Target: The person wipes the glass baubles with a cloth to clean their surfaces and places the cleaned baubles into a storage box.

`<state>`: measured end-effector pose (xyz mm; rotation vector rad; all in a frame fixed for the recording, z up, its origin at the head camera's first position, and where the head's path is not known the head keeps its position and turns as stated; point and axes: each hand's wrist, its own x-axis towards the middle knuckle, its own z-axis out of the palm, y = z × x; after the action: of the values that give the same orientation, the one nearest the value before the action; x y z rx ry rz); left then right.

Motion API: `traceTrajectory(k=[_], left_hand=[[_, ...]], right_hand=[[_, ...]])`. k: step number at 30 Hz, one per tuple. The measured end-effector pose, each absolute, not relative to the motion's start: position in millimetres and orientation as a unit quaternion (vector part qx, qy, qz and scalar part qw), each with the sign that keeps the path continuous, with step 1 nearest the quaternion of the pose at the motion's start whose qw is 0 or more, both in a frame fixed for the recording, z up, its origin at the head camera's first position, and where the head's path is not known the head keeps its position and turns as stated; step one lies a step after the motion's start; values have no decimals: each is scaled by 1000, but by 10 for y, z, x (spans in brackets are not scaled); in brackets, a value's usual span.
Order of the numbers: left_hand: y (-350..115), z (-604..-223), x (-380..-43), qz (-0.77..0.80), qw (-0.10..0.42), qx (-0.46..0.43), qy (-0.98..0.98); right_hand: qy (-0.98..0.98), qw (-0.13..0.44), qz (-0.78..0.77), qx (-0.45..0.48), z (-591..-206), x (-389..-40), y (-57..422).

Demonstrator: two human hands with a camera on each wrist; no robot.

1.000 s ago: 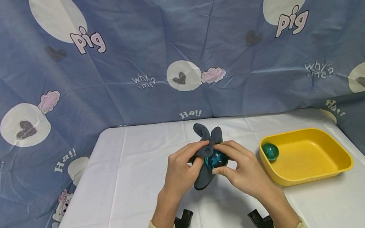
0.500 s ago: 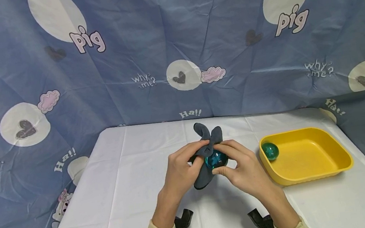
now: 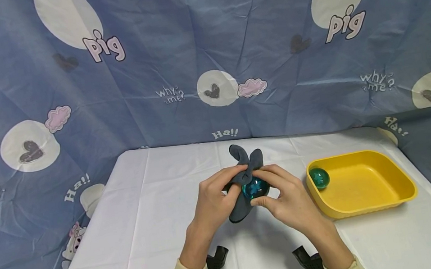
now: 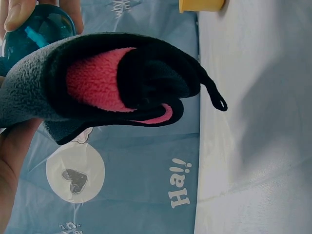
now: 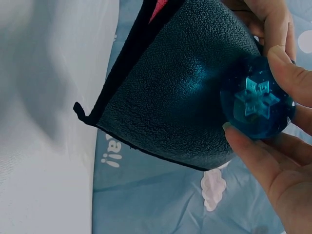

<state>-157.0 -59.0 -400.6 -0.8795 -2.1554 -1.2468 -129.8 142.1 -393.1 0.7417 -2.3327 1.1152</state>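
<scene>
My right hand (image 3: 289,195) holds a clear blue-green ball (image 5: 256,97) between thumb and fingers; a star-shaped figure shows inside it. In my left hand (image 3: 217,198) a grey cloth (image 5: 165,87) with dark edging is bunched and gripped, lying against the ball. The left wrist view shows the cloth's pink inner side (image 4: 97,80) and a small hanging loop (image 4: 219,101) at one corner. Both hands are raised over the white table, close together. Part of the ball is hidden behind the fingers and cloth.
To the right stands a yellow tray (image 3: 365,203) on the white-covered table (image 3: 160,214). A green ball (image 3: 319,178) rests in its left end. A blue printed curtain (image 3: 173,58) hangs behind the table. Black curved pieces (image 3: 217,259) project near both wrists.
</scene>
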Motion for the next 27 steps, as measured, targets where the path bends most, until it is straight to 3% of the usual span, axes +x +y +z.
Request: traceTrajectory(k=[27], left_hand=[[-597, -4003, -1571, -456, 248, -316, -795]], right_hand=[[-851, 235, 383, 272, -3938, -1294, 1398]])
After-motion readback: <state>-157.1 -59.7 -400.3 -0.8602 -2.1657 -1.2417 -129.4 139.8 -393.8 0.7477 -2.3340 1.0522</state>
